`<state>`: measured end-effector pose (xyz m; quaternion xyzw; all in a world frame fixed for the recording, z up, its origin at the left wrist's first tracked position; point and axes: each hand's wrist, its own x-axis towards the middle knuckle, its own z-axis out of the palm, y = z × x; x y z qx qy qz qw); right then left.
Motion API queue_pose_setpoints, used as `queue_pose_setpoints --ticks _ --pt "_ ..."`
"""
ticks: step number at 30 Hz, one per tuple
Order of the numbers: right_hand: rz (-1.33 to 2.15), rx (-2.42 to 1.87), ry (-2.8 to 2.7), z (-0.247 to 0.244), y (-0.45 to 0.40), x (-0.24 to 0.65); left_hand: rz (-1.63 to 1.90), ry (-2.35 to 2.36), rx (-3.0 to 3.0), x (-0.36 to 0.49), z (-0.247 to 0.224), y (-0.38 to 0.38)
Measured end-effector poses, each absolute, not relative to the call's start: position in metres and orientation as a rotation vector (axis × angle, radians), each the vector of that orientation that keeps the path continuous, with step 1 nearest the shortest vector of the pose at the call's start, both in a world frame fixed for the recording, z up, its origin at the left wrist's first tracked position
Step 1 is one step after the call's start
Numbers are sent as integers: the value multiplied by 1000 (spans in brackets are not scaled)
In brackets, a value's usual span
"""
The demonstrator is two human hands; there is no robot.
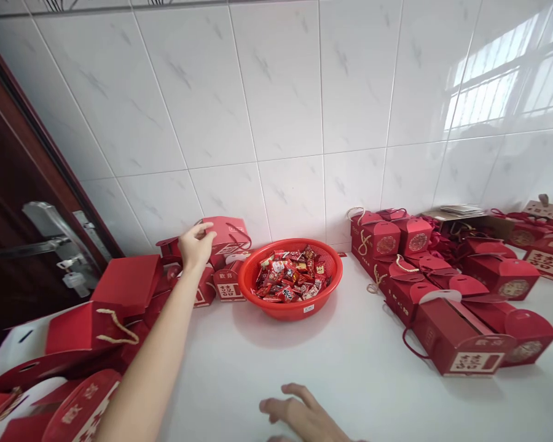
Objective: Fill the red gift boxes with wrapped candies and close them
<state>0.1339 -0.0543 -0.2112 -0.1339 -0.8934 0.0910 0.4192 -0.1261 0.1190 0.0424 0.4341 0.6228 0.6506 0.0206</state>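
Note:
Reaching out to the back left, my left hand [197, 247] is closed, thumb and fingers at the edge of a red gift box [225, 232] with a dark cord handle. That box is on top of other red boxes, one of them a small box [229, 288] with a pale printed front. Just right of it stands a red plastic basket [289, 312] full of wrapped candies [291, 276]. At the bottom of the view my right hand [306, 414] hovers above the white tabletop [239, 368], fingers apart and holding nothing.
Several red boxes, some with open flaps [74, 334], crowd the left side by a dark door [9, 166]. On the right, rows of red boxes [461, 337] stand near an open carton [493, 222]. A white tiled wall [286, 92] rises behind the table.

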Motion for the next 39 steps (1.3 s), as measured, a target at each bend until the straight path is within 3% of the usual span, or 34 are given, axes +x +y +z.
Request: queue_pose_setpoints --ticks 2,5,9,12,19,27,33,39 --pt "64 -204 -2188 -173 -51 148 2057 1773 1534 -114 58 92" --pt "131 -313 -2024 -102 -47 175 1906 1636 1830 -87 69 43" --pt "157 -488 -1752 -22 -39 206 1568 1604 2246 -43 59 -20" --pt "270 -626 -1812 6 -33 219 1134 1402 2600 -14 39 -51" --pt "515 -1087 -2214 -6 -19 219 547 1125 3144 24 -17 -77" --pt "649 -967 -2459 -22 -3 220 213 953 2933 28 -26 -77" --pt "707 -807 -2539 -25 6 221 273 1079 2742 14 -10 -63" --pt "477 -976 -2646 -27 0 218 259 1348 2547 6 -16 -56"
